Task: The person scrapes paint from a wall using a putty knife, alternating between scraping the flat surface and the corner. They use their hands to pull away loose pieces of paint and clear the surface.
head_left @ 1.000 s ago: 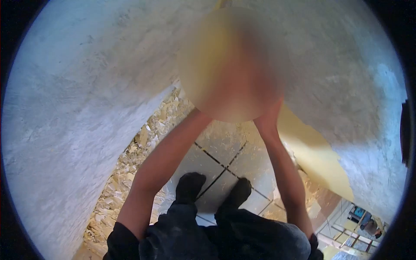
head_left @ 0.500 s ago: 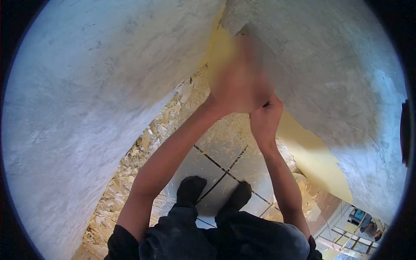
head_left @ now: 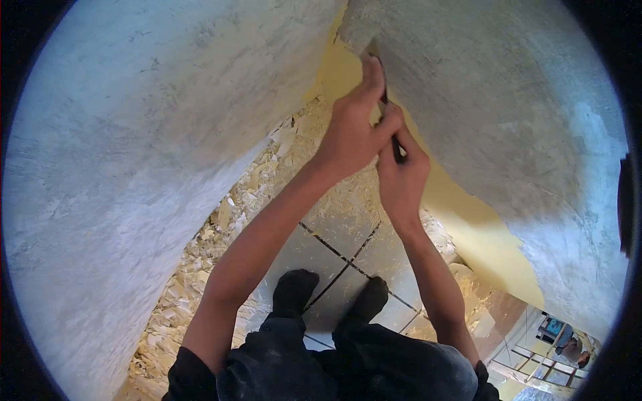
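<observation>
Both hands grip a thin dark scraper (head_left: 399, 151), held against the right wall (head_left: 508, 120) near the corner. My left hand (head_left: 354, 130) is closed along its upper part, with fingers reaching toward the blade end by the wall. My right hand (head_left: 405, 167) wraps the lower handle, just below and right of the left. The blade itself is mostly hidden behind the left fingertips. Beside the hands a band of yellow paint (head_left: 461, 217) runs along the bottom of the grey, scraped wall.
The left wall (head_left: 140, 147) is grey and rough, with paint flakes (head_left: 194, 267) heaped along its foot. Two dark-covered feet (head_left: 294, 291) stand on pale floor tiles (head_left: 334, 234). At lower right, another person (head_left: 572, 349) is near a ladder-like wooden frame (head_left: 542, 367).
The hands were smeared by motion and now show sharply. My right hand has shifted slightly left and up, and more of the scraper handle is visible.
</observation>
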The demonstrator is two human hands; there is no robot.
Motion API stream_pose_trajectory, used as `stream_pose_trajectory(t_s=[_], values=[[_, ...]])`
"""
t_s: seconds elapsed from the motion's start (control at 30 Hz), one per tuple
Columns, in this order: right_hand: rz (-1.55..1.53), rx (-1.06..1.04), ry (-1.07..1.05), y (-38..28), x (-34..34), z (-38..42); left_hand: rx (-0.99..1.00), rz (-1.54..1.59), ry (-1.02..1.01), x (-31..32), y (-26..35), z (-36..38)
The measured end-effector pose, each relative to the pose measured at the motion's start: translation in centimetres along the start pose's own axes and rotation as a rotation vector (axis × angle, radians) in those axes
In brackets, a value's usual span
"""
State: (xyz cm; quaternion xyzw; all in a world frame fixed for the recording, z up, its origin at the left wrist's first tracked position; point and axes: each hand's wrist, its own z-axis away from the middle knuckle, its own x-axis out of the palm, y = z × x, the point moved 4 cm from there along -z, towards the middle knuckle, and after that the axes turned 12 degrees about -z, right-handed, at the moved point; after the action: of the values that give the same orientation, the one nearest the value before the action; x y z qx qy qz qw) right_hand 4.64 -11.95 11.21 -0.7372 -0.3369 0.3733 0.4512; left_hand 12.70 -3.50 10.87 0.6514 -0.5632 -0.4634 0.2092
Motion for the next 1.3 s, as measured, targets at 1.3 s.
stream_pose_trajectory(t_s=[1.3], values=[[0.05,0.038,-0.033,0.9,1.6,-1.6,-0.062,-0.012,-0.019,-1.1,-1.6,-1.3]])
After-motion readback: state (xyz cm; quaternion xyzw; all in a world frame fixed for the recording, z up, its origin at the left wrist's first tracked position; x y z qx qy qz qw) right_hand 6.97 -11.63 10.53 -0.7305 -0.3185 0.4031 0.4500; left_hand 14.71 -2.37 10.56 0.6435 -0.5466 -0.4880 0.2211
